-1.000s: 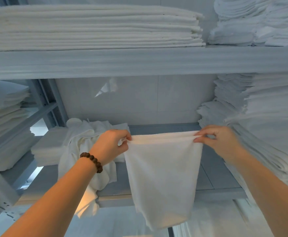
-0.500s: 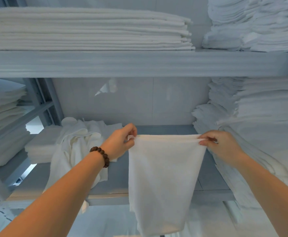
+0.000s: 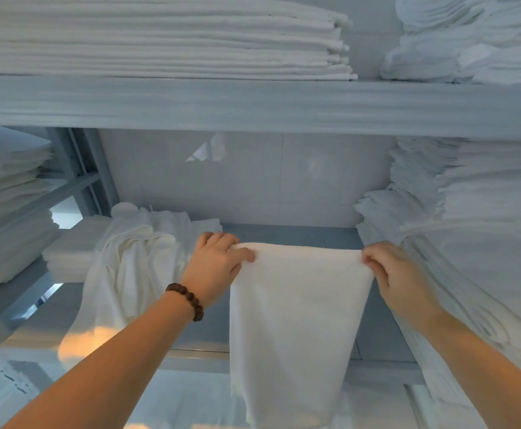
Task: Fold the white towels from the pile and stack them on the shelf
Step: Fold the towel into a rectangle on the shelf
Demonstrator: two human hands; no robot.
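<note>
We are mid-fold. Our left hand (image 3: 219, 267) and right hand (image 3: 395, 280) each pinch a top corner of the white towel (image 3: 296, 320), fingers (image 3: 243, 253) curled round the cloth. It hangs taut between them in front of the middle shelf (image 3: 299, 233), with its lower end dropping past the front lip. The loose pile (image 3: 135, 261) lies on the shelf to the left, draped over a small folded stack (image 3: 73, 252). Next, we judge, the two corners must meet evenly to halve the towel before it goes onto a stack.
</note>
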